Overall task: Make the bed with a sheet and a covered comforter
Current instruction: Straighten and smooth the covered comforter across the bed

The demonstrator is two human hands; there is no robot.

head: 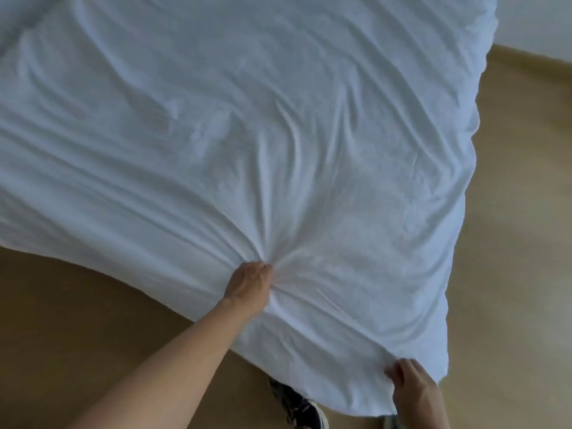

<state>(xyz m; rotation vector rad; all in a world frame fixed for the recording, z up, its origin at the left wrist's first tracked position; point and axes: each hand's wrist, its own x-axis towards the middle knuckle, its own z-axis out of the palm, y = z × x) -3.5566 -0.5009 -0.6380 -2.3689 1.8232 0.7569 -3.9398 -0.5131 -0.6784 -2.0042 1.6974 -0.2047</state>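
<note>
A white covered comforter (pixel 247 119) spreads over most of the view, wrinkled, with its near corner hanging toward me. My left hand (pixel 247 283) grips a bunched fold of the fabric near the lower edge, and creases radiate from that grip. My right hand (pixel 411 388) pinches the comforter's edge close to the near corner at the lower right. The bed underneath is hidden by the fabric.
A tan floor (pixel 510 243) shows to the right and at the lower left. A white wall (pixel 538 23) stands at the top right. A dark shoe (pixel 303 410) is on the floor just under the comforter's edge.
</note>
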